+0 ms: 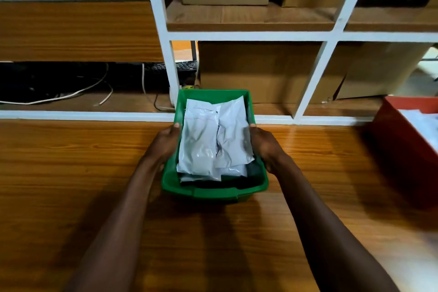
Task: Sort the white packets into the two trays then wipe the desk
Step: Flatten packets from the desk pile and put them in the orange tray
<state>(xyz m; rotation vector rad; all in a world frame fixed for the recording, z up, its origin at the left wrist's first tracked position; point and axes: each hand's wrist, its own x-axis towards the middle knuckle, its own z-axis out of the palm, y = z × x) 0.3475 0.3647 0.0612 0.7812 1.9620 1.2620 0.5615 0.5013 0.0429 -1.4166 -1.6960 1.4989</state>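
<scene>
I have the green tray (214, 193) clamped by its side rims, left hand (166, 142) and right hand (264, 144) closed on it, mid-desk (71, 173), white packets (213, 140) piled inside. The red tray (398, 149) sits far right. Tilt this one and I judge the loose top packets slide out.

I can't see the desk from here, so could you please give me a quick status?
Left hand and right hand grip green tray by its sides. White packets piled inside. Red tray at far right. Nothing in the way.
</scene>
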